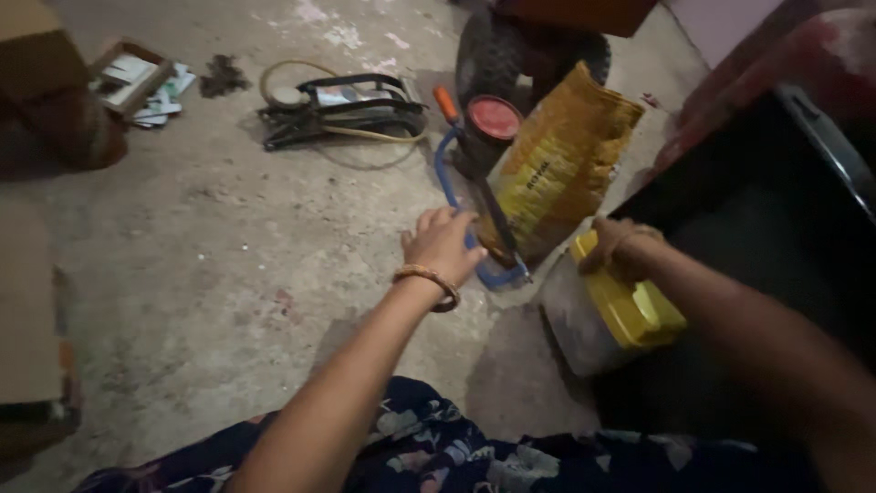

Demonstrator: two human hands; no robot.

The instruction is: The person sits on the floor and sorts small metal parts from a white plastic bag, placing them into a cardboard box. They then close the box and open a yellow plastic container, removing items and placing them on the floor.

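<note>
1. The left hand (444, 242) rests on the hacksaw (474, 196), which lies on the floor (228, 237).
2. The bag (557, 164) leans just right of the hacksaw, with the tin (493, 123) behind it.
3. The right hand (620, 248) sits on the tub (607, 315), right of the bag.
4. The foot pump (342, 110) lies left of the tin.

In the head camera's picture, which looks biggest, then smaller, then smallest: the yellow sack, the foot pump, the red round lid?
1. Yellow sack, the largest.
2. Foot pump; it lies farther from the camera, so its true size against the sack is unsure.
3. Red round lid, plainly the smallest.
</note>
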